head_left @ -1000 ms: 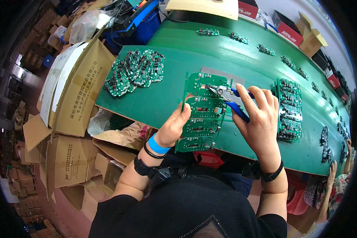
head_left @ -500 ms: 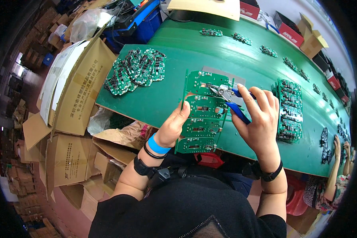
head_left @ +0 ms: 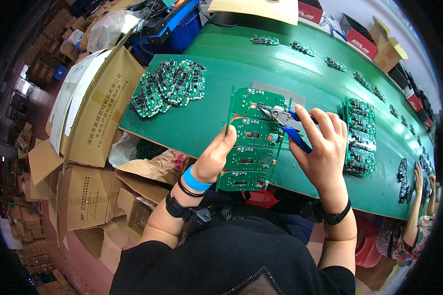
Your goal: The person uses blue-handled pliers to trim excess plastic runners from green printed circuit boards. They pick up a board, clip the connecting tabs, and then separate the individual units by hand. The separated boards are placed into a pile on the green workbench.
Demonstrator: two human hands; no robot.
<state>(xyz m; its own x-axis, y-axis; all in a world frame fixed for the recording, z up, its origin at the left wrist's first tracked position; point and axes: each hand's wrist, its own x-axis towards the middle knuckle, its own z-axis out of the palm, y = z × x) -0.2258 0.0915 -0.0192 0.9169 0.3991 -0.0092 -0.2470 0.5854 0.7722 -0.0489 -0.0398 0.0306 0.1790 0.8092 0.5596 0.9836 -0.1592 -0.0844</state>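
My left hand (head_left: 215,155) is closed on the left edge of a green circuit board panel (head_left: 246,152), its thumb on top and the other fingers hidden beneath. The panel is made of several joined boards in a column. My right hand (head_left: 321,147) grips blue-handled cutting pliers (head_left: 295,135). Their metal jaws lie over the upper part of the panel, near the seam below the top board; whether they touch it I cannot tell. A grey flat pad (head_left: 293,98) shows partly behind the panel.
A pile of separate boards (head_left: 170,88) lies left on the green table (head_left: 221,64). Stacked panels (head_left: 360,137) stand to the right. Single boards (head_left: 302,48) line the far green surface. Open cardboard boxes (head_left: 98,108) crowd the left. A co-worker's hands (head_left: 419,179) are at far right.
The boards on the far surface have shifted slightly to the right. My hands, the panel and the pliers stay almost in place. The co-worker's hands have moved a little.
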